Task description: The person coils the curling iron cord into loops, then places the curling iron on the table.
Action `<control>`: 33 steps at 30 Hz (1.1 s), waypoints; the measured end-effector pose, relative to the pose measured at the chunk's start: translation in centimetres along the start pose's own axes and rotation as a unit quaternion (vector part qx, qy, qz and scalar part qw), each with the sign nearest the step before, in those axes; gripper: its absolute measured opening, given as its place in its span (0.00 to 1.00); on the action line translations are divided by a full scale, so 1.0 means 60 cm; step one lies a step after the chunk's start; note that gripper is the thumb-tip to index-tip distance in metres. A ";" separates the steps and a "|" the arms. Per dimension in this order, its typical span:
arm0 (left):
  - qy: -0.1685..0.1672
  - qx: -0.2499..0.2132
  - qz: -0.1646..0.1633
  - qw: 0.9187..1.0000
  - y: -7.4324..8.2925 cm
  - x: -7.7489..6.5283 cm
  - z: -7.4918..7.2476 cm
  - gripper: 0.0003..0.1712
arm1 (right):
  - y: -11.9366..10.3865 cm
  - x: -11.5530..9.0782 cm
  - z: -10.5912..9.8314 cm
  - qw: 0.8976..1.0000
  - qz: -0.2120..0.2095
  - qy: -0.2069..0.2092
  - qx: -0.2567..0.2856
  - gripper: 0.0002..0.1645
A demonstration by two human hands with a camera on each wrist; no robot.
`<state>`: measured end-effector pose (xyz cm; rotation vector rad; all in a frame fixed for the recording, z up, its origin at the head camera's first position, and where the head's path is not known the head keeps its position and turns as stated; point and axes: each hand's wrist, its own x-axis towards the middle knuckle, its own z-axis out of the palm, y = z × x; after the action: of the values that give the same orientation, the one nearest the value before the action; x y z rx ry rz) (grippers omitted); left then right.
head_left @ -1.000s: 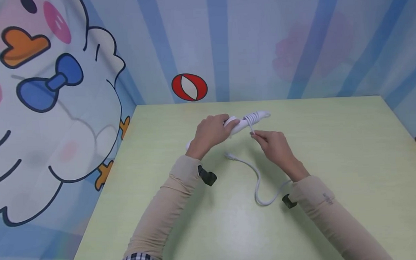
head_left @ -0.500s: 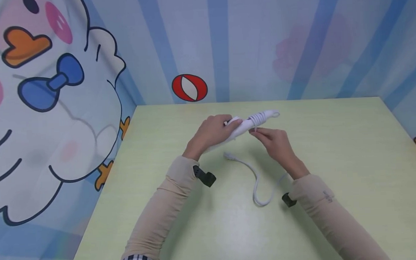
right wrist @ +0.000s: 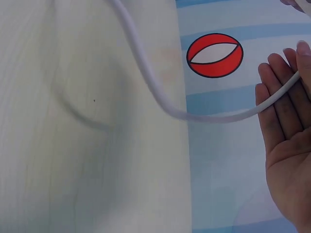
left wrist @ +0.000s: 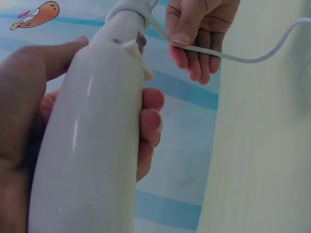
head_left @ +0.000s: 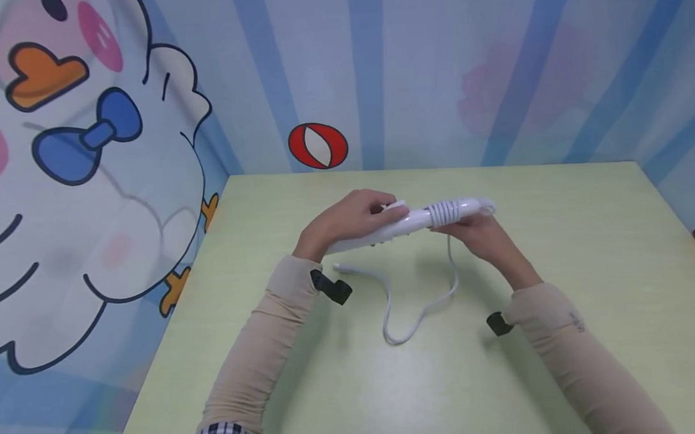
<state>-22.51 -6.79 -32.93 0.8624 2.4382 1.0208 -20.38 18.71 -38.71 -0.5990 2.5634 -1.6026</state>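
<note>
In the head view my left hand (head_left: 356,217) grips a long white hair iron (head_left: 413,222) by its body, above the table. The left wrist view shows the fingers wrapped round the smooth white body (left wrist: 90,131), with a small purplish button near its narrower part. White power cord (head_left: 444,213) is coiled several turns round the iron's right part, which ends in a small loop. Just below the coils is my right hand (head_left: 477,235). Its thumb pinches the cord (right wrist: 279,92) against the fingers in the right wrist view, palm facing up.
The cord's loose length (head_left: 387,305) hangs from the right hand and curves over the pale yellow-green table (head_left: 585,266), its end near the left wrist. Behind the table stands a blue striped wall (head_left: 423,80) with cartoon prints.
The coiled end of the hair iron has swung right and slightly down, now nearly level. My right hand has moved right, beneath the coils; the loose cord has shifted left.
</note>
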 end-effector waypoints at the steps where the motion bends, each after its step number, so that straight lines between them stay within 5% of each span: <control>1: -0.005 0.001 0.004 1.000 0.002 0.000 0.000 0.20 | -0.003 -0.001 -0.003 1.000 0.011 0.001 -0.017 0.16; 5: -0.025 0.000 0.011 1.000 0.006 -0.005 -0.001 0.19 | -0.003 0.001 -0.015 0.997 0.025 -0.004 -0.076 0.08; 11: -0.036 0.046 0.041 0.997 0.019 -0.017 -0.008 0.19 | -0.012 0.009 -0.032 0.984 -0.121 -0.042 -0.126 0.12; 18: -0.052 0.133 0.084 0.986 0.038 -0.023 -0.006 0.22 | -0.019 0.024 -0.039 0.984 -0.043 -0.093 -0.145 0.14; 33: -0.101 0.222 -0.017 0.970 0.050 -0.004 0.026 0.22 | -0.038 0.034 -0.042 0.943 -0.118 -0.123 -0.287 0.10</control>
<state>-20.34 -4.47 -31.78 1.0010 2.5264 0.3478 -22.22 19.24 -35.24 -1.1005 2.8239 -0.7199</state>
